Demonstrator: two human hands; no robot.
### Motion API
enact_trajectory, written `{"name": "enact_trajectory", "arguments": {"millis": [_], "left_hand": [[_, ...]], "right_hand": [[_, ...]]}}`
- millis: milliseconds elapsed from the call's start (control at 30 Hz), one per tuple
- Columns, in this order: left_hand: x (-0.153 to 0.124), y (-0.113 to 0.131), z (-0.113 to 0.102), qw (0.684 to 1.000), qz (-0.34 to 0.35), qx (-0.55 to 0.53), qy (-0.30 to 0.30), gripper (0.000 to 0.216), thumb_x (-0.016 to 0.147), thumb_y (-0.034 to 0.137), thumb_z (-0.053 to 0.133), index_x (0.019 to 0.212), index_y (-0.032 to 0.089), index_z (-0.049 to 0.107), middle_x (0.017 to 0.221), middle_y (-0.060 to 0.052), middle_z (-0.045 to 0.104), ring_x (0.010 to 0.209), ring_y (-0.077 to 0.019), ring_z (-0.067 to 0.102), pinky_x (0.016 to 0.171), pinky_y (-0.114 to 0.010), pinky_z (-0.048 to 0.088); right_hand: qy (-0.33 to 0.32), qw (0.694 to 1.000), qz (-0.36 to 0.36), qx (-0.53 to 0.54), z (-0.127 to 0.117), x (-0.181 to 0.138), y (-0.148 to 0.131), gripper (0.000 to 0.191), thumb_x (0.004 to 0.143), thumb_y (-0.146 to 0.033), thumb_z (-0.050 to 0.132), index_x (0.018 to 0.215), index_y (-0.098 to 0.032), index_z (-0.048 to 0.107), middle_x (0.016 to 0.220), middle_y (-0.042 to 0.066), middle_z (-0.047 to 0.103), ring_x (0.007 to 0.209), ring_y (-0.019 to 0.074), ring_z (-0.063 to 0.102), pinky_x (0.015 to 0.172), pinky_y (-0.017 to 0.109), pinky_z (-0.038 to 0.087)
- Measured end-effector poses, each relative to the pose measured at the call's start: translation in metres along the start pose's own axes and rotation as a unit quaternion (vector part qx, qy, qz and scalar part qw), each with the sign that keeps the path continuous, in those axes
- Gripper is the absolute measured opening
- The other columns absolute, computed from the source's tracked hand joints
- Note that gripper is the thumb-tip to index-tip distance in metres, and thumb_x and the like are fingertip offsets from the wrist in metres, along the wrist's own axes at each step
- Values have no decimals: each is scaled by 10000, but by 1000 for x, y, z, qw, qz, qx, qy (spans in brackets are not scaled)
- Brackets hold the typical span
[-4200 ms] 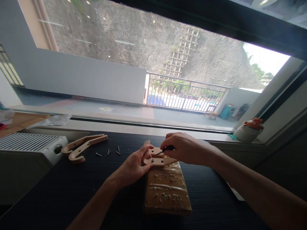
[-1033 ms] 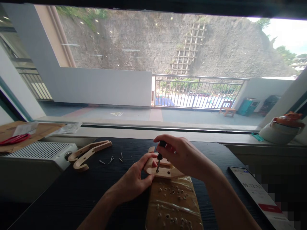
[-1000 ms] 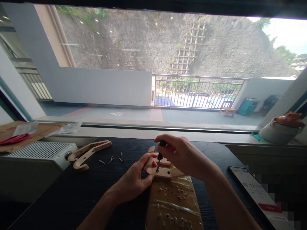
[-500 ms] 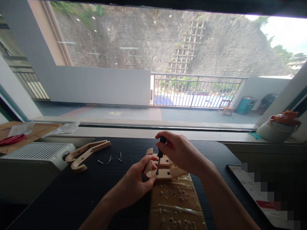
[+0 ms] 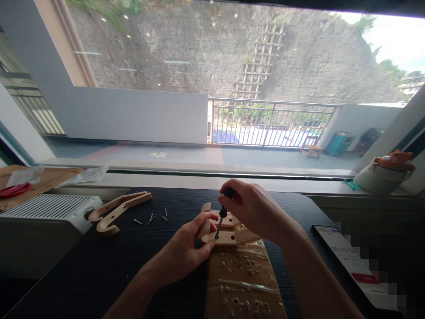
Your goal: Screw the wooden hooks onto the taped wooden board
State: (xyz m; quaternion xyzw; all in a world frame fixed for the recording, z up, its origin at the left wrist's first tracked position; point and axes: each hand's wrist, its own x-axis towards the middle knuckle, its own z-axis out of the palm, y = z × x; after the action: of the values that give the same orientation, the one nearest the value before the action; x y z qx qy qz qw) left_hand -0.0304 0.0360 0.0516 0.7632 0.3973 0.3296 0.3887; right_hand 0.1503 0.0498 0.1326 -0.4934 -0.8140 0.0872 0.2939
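Observation:
My right hand (image 5: 247,208) is closed round the black handle of a screwdriver (image 5: 223,212), whose shaft slants down into the left hole of a pale wooden hook (image 5: 225,239). My left hand (image 5: 191,241) grips that hook's rounded left end between thumb and fingers. Just behind it lies a second wooden hook (image 5: 226,220), partly covered by my hands. Both hooks rest on a tape-wrapped brown block (image 5: 244,283) with many small holes in its top. The screw under the screwdriver tip is too small to make out.
Two more wooden hooks (image 5: 114,215) lie at the left of the black table (image 5: 159,283), near a white radiator (image 5: 63,212). Several loose screws (image 5: 151,219) are scattered beside them. A phone (image 5: 352,261) lies at the right, and a pot (image 5: 381,175) stands on the windowsill.
The screwdriver's handle now leans slightly more to the right, and my right hand has shifted a little with it. The view has tilted slightly; my left hand keeps its grip.

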Motion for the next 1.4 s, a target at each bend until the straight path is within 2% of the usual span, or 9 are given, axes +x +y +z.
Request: {"name": "enact_trajectory", "arguments": {"millis": [100, 267, 567, 767, 933, 1100, 1300, 1400], "left_hand": [[1, -1, -1, 1000, 1, 2, -2, 456, 767, 153, 531, 1210, 227, 451, 980, 1, 600, 894, -127, 563, 861, -216, 417], [1, 1, -2, 1000, -2, -2, -9, 449, 772, 165, 529, 1210, 222, 450, 985, -5, 598, 896, -131, 566, 857, -220, 424], [1, -1, -1, 1000, 1, 6, -3, 448, 772, 168, 524, 1211, 223, 449, 984, -4, 598, 889, -135, 564, 855, -230, 424], [-1, -1, -1, 1000, 1, 6, -3, 468, 775, 165, 521, 1228, 235, 429, 989, 13, 599, 888, -127, 565, 872, -228, 420], [-1, -1, -1, 1000, 5, 7, -6, 476, 776, 157, 525, 1234, 234, 422, 1002, 19, 593, 904, -123, 562, 873, -215, 412], [0, -1, -1, 1000, 9, 3, -6, 483, 771, 142, 520, 1237, 226, 427, 985, 19, 590, 902, -122, 558, 875, -217, 409], [0, -1, -2, 1000, 6, -1, -12, 474, 779, 144, 519, 1234, 233, 421, 989, 21, 581, 896, -119, 554, 863, -212, 411], [0, -1, -1, 1000, 3, 3, -8, 475, 776, 146, 520, 1234, 229, 423, 1001, 19, 588, 906, -123, 557, 874, -217, 408]], "right_hand": [[1, 1000, 10, -10, -2, -1, 0, 204, 848, -356, 478, 867, -192, 598, 637, -4, 584, 563, 107, 474, 512, 232, 296], [-39, 999, -1, 9, -13, -6, 5, 224, 838, -382, 496, 928, -230, 634, 685, -8, 622, 590, 111, 519, 535, 232, 323], [-3, 1000, 4, -24, -3, -2, 1, 267, 843, -408, 483, 755, -185, 601, 567, -19, 529, 505, 88, 401, 479, 230, 254], [-26, 999, -20, 18, -8, -5, -2, 229, 830, -385, 516, 952, -226, 626, 663, -13, 594, 586, 105, 489, 522, 226, 296], [-30, 999, -26, 22, -6, -4, -2, 191, 854, -359, 486, 850, -220, 617, 611, -34, 561, 557, 91, 455, 515, 219, 292], [-8, 1000, 2, -18, 0, -2, 0, 279, 858, -422, 460, 767, -191, 588, 564, -27, 511, 508, 88, 399, 480, 230, 255], [-40, 999, -10, 13, -10, -6, 1, 214, 848, -414, 485, 917, -243, 593, 670, -28, 585, 585, 99, 471, 528, 223, 301], [-46, 999, -16, 12, -10, -6, 2, 192, 851, -394, 481, 886, -240, 590, 638, -36, 557, 567, 94, 452, 512, 221, 288]]}}
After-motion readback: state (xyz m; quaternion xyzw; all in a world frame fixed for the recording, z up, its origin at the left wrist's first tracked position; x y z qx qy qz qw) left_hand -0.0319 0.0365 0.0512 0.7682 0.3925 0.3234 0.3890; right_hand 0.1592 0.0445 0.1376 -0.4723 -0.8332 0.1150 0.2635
